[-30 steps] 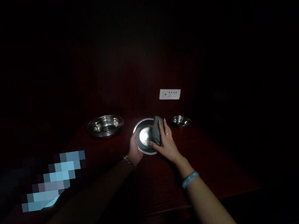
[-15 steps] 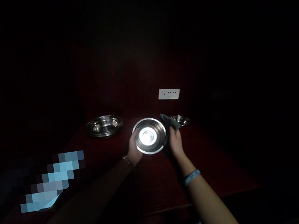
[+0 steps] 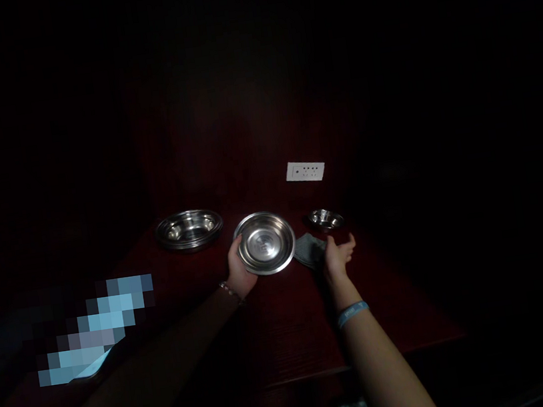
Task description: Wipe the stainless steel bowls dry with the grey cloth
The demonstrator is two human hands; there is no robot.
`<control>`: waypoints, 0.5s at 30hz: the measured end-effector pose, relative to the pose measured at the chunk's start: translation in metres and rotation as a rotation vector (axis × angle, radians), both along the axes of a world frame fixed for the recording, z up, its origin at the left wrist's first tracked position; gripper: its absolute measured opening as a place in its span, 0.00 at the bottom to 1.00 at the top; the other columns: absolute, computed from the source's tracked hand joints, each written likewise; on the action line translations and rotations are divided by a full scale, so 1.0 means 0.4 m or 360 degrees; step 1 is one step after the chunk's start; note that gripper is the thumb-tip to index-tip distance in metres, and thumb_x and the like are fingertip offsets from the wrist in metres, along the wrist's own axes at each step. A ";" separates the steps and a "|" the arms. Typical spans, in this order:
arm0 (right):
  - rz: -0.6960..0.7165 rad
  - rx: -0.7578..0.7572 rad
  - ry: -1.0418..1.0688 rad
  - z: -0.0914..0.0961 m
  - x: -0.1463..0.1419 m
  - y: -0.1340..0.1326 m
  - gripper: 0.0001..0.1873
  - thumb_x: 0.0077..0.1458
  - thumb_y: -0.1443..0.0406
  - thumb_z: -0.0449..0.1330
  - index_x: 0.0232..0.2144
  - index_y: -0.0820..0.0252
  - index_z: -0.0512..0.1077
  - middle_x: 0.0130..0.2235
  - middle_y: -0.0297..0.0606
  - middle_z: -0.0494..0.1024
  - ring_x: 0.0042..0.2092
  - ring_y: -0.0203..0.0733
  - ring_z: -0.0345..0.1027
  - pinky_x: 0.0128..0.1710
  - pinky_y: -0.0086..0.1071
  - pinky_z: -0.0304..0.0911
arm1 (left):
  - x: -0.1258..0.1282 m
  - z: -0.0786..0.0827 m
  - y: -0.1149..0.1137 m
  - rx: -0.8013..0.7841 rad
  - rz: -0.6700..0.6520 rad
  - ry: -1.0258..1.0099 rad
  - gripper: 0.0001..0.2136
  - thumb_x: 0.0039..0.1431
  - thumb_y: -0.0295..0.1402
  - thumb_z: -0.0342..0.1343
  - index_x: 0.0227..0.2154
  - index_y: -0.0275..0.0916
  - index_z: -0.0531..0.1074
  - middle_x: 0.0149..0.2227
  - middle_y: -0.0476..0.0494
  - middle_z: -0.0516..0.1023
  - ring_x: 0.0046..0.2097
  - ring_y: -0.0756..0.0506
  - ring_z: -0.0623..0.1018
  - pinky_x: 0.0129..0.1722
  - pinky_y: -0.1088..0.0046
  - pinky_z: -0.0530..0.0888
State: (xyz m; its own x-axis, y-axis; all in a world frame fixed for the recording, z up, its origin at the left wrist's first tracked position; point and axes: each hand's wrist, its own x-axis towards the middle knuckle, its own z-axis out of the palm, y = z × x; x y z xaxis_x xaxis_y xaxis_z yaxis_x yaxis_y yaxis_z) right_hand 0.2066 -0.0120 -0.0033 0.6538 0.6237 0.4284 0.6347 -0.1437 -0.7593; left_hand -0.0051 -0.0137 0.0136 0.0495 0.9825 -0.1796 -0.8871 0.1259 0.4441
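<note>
A shiny steel bowl (image 3: 264, 245) is tilted toward me over the dark red table. My left hand (image 3: 240, 268) grips its left rim, thumb on the inside and the other fingers hidden behind. A grey-green cloth (image 3: 310, 250) lies just right of that bowl. Beside the cloth is my right hand (image 3: 339, 256), open, its fingers spread to the right; whether the thumb side still touches the fabric is hard to make out. Behind the right hand sits a smaller steel bowl (image 3: 325, 219).
Several nested steel bowls (image 3: 189, 230) stand at the back left of the table (image 3: 290, 335). A socket plate (image 3: 305, 171) is on the back wall. At the left lies a bright, pixelated flat object (image 3: 93, 369). The surroundings are very dark.
My right hand has let go of the cloth, which was held up against the bowl's right side and now lies lower. The hand has shifted right; the bowl has moved slightly left.
</note>
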 end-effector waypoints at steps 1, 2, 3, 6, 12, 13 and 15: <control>-0.0245 -0.0032 0.0052 0.010 -0.004 -0.013 0.32 0.62 0.60 0.44 0.66 0.61 0.57 0.60 0.59 0.69 0.60 0.61 0.63 0.57 0.55 0.61 | 0.000 0.000 0.000 -0.0008 -0.0003 0.0000 0.13 0.65 0.35 0.50 0.35 0.35 0.79 0.32 0.42 0.84 0.40 0.42 0.82 0.49 0.66 0.78; -0.0332 -0.0006 -0.0012 0.020 -0.009 -0.026 0.32 0.62 0.59 0.46 0.67 0.60 0.56 0.64 0.58 0.64 0.64 0.64 0.58 0.59 0.57 0.57 | 0.001 0.000 0.000 -0.0011 -0.0006 -0.0002 0.13 0.65 0.35 0.51 0.35 0.35 0.79 0.32 0.42 0.84 0.39 0.42 0.82 0.48 0.66 0.78; -0.0329 0.0050 -0.0153 0.029 -0.017 -0.038 0.31 0.62 0.59 0.47 0.65 0.58 0.59 0.66 0.55 0.62 0.65 0.64 0.54 0.61 0.59 0.53 | 0.002 0.000 0.001 -0.0008 -0.0009 -0.0006 0.13 0.65 0.35 0.51 0.35 0.35 0.79 0.32 0.42 0.84 0.38 0.42 0.82 0.47 0.66 0.78; 0.0143 -0.0067 -0.0660 0.042 -0.046 -0.063 0.23 0.62 0.62 0.48 0.57 0.54 0.70 0.63 0.46 0.68 0.63 0.58 0.57 0.63 0.54 0.50 | 0.006 -0.001 0.001 0.0018 -0.0012 -0.0030 0.12 0.64 0.34 0.51 0.37 0.36 0.79 0.32 0.43 0.84 0.36 0.44 0.82 0.44 0.68 0.79; 0.0807 -0.0717 -0.0925 0.024 -0.067 -0.063 0.25 0.65 0.59 0.51 0.61 0.57 0.68 0.64 0.43 0.70 0.63 0.53 0.59 0.60 0.45 0.58 | 0.011 0.000 0.003 -0.0008 0.0000 -0.0020 0.12 0.64 0.34 0.51 0.36 0.35 0.78 0.30 0.43 0.83 0.36 0.44 0.82 0.45 0.68 0.78; 0.0825 -0.0791 -0.0905 0.024 -0.065 -0.063 0.25 0.66 0.58 0.51 0.62 0.57 0.68 0.64 0.43 0.71 0.63 0.53 0.60 0.60 0.45 0.59 | 0.011 -0.001 0.004 -0.0007 -0.0003 -0.0018 0.12 0.64 0.34 0.51 0.36 0.35 0.79 0.30 0.43 0.83 0.37 0.43 0.82 0.46 0.67 0.78; 0.0840 -0.0862 -0.0891 0.030 -0.062 -0.067 0.25 0.66 0.58 0.51 0.62 0.56 0.67 0.63 0.43 0.71 0.63 0.52 0.62 0.60 0.45 0.59 | 0.011 -0.003 0.005 0.0001 -0.0001 -0.0011 0.11 0.63 0.34 0.52 0.37 0.36 0.79 0.30 0.43 0.83 0.38 0.43 0.82 0.47 0.66 0.78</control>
State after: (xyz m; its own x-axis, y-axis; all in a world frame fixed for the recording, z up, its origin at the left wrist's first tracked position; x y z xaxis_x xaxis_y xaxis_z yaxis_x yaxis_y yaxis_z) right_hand 0.1818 -0.0388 0.0085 0.0164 0.9870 0.1600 0.9710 0.0225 -0.2380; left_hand -0.0008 -0.0117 0.0124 0.0511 0.9826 -0.1785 -0.8901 0.1258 0.4381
